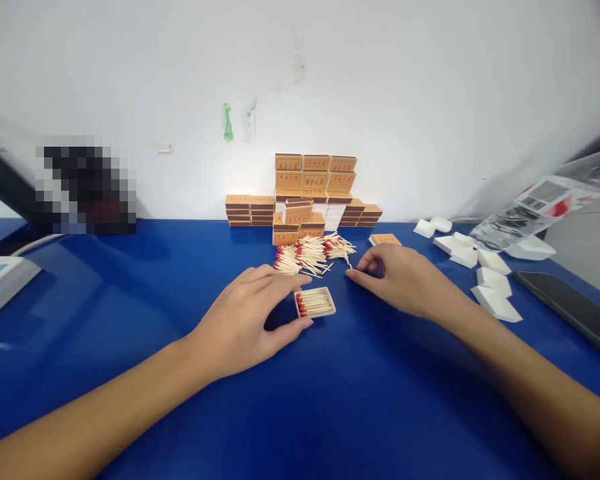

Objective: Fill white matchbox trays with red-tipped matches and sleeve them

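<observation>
A small white inner tray (316, 302) filled with red-tipped matches lies on the blue table (145, 293). My left hand (250, 317) grips the tray's left end between thumb and fingers. My right hand (403, 279) rests just right of the tray, fingers curled down onto the table near a stray match; whether it holds one I cannot make out. Behind them lies a loose pile of matches (313, 255). An orange matchbox sleeve (386, 239) lies just beyond my right hand.
Stacked orange matchboxes (314, 183) stand against the white wall. Several empty white trays (487, 273) lie at the right, with a clear plastic bag (535, 207) and a dark flat device (570, 303). A white device (0, 280) sits at the left edge.
</observation>
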`<control>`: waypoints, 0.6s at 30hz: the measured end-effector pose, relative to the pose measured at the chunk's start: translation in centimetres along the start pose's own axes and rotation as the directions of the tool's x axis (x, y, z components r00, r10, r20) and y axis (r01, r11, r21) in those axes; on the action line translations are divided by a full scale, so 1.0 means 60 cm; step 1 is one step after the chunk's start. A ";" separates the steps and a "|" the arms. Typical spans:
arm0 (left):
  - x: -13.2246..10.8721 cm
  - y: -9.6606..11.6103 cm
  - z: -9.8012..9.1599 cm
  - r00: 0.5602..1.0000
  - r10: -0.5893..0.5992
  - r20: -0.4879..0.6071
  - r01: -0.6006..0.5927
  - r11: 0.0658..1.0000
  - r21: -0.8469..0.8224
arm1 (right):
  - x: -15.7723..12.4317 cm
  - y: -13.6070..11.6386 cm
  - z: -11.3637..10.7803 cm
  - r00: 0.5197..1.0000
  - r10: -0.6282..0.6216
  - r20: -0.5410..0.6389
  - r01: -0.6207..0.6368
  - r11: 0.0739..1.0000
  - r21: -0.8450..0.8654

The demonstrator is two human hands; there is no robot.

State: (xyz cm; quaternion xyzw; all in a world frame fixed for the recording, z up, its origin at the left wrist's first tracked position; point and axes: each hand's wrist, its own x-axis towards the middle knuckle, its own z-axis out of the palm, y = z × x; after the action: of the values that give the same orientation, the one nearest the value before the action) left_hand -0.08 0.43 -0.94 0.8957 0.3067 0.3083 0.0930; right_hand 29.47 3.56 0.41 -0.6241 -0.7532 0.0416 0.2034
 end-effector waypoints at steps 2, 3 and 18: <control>0.000 -0.001 0.000 1.000 -0.002 0.009 0.002 1.000 0.004 | -0.001 0.004 0.007 0.999 0.008 0.044 -0.008 1.000 0.008; 0.000 -0.001 0.001 1.000 -0.002 0.027 0.002 1.000 0.003 | -0.001 0.004 0.008 0.998 0.002 0.064 -0.003 1.000 0.017; 0.001 -0.002 0.000 0.999 -0.011 0.042 0.010 1.000 0.008 | 0.018 0.043 -0.002 0.918 -0.339 0.206 0.329 0.941 0.085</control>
State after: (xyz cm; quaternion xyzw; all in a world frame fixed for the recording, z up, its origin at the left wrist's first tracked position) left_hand -0.10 0.55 -0.98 0.9007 0.3105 0.2876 0.0976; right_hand 31.73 5.10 -0.04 -0.4731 -0.8650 0.0927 0.1391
